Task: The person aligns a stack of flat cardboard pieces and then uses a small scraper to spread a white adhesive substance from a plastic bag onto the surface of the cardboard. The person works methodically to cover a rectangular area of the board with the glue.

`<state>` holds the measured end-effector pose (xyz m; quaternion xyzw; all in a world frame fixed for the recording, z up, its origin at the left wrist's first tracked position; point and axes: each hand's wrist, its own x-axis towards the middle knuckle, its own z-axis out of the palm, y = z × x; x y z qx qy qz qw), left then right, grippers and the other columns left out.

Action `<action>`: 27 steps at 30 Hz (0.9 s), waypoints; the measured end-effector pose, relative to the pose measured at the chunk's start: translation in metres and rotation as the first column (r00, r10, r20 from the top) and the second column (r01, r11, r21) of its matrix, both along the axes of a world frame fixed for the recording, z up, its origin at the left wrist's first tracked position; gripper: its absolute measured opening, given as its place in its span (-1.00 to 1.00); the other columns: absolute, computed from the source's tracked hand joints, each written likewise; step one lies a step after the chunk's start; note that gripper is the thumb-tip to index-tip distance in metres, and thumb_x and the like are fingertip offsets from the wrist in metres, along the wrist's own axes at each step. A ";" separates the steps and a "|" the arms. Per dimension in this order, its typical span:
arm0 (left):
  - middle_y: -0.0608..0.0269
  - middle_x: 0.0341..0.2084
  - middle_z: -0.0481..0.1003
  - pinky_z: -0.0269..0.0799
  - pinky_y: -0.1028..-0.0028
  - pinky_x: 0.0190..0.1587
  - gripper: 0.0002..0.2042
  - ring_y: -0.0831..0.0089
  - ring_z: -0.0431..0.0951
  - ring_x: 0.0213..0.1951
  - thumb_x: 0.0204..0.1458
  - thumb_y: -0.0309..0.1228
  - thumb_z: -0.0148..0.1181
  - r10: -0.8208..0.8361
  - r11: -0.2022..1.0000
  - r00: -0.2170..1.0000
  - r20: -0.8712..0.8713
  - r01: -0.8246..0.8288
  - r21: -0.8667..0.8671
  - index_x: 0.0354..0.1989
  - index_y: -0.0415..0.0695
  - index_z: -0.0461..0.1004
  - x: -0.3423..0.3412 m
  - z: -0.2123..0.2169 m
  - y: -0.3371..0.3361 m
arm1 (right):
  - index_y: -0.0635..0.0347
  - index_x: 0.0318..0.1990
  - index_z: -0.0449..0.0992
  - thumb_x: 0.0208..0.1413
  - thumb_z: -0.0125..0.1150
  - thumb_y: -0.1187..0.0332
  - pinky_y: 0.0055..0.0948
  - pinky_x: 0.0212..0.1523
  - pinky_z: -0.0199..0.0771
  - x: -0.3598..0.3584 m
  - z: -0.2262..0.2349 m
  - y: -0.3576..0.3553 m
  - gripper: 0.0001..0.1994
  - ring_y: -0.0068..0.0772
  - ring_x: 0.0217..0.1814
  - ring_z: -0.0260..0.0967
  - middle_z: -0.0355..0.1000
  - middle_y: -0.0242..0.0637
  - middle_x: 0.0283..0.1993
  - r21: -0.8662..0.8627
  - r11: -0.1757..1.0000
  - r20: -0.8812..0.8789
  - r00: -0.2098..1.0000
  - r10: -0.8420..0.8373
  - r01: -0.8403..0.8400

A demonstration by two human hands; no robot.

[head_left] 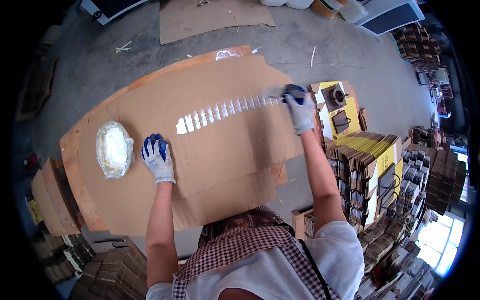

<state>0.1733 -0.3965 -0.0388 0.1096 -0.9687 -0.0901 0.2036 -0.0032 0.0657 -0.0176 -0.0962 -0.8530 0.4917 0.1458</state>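
Observation:
Under both hands lies a large brown cardboard sheet point(220, 165) on a wooden table point(75, 175). A slanting row of white, wet-looking stripes point(215, 114) runs across the stepped cardboard edges. At the row's right end, my right hand point(301, 107), in a white glove with blue fingers, is closed round a brush-like tool point(275, 92) whose flat end is smeared by motion. My left hand point(157, 157), gloved alike, rests on the cardboard with its fingers somewhat apart and holds nothing. Beside it stands a plastic-wrapped container of white paste point(114, 150).
Stacked flat cartons point(365, 150) with yellow and white faces rise to my right, with dark metal weights point(334, 97) on top. Brown cardboard bundles point(107, 272) stand at the lower left. Scraps point(122, 47) and a cardboard sheet point(210, 20) lie on the floor beyond the table.

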 end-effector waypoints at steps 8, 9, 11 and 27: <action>0.10 0.17 0.48 0.18 0.05 0.34 -0.69 0.06 0.38 0.24 0.14 -0.30 0.23 -0.025 1.000 0.999 -0.023 0.025 -0.003 0.02 -0.14 0.55 -0.001 -0.003 0.001 | 0.25 -0.03 0.56 -0.01 0.50 0.25 -0.30 -0.22 0.58 -0.036 0.000 0.077 -0.58 -0.26 -0.26 0.59 0.62 -0.11 -0.22 0.205 0.978 0.139 0.988 -0.066 0.037; 0.10 0.17 0.48 0.18 0.05 0.34 -0.70 0.06 0.38 0.24 0.15 -0.31 0.22 -0.024 1.000 0.999 -0.024 0.024 -0.007 0.02 -0.14 0.55 -0.004 -0.006 0.003 | 0.25 -0.04 0.56 0.00 0.50 0.27 -0.31 -0.29 0.57 -0.031 -0.001 0.094 -0.60 -0.33 -0.33 0.56 0.62 -0.16 -0.25 0.379 0.921 -0.007 0.995 -0.095 0.091; 0.08 0.16 0.48 0.18 0.05 0.34 -0.70 0.05 0.39 0.24 0.15 -0.30 0.22 0.010 0.999 1.000 -0.010 -0.010 -0.053 0.01 -0.15 0.55 0.005 -0.003 -0.009 | 0.19 -0.04 0.56 0.02 0.47 0.33 -0.39 -0.40 0.54 -0.003 0.022 0.055 -0.65 -0.47 -0.46 0.51 0.61 -0.30 -0.29 0.032 0.999 0.050 0.998 -0.023 0.022; 0.11 0.19 0.46 0.17 0.06 0.34 -0.66 0.08 0.36 0.27 0.17 -0.23 0.22 -0.023 0.999 1.000 -0.005 0.023 -0.034 0.05 -0.11 0.53 -0.005 -0.008 0.003 | 0.34 -0.14 0.53 0.09 0.35 0.52 -0.38 -0.16 0.68 0.093 -0.002 0.094 -0.80 -0.36 -0.28 0.58 0.59 -0.19 -0.20 -0.606 0.779 0.194 0.980 -0.053 0.162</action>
